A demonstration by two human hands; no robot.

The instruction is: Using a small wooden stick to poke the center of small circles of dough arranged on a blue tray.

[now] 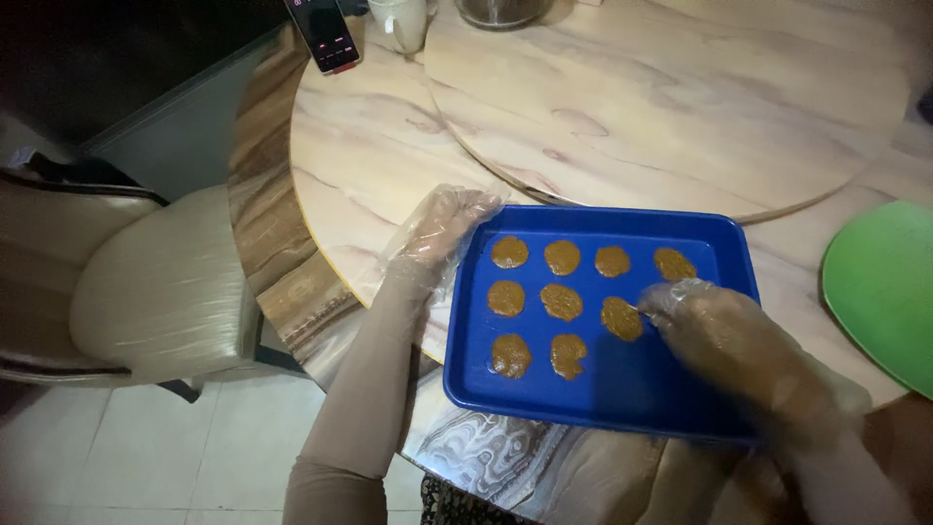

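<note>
The gloved left hand (442, 228) lies open on the blue tray's (622, 384) nine o'clock rim, keeping it steady on the worktop (369, 165), while the right hand's (724, 335) curled fingertips press a brown patty (621, 318) flat.

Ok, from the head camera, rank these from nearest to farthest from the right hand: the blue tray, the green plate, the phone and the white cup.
Measured from the right hand:
1. Blue tray: right under the hand.
2. Green plate: at the table's right edge.
3. White cup: top of the view, left of centre.
4. Phone: just left of the cup, slightly farther.
</note>
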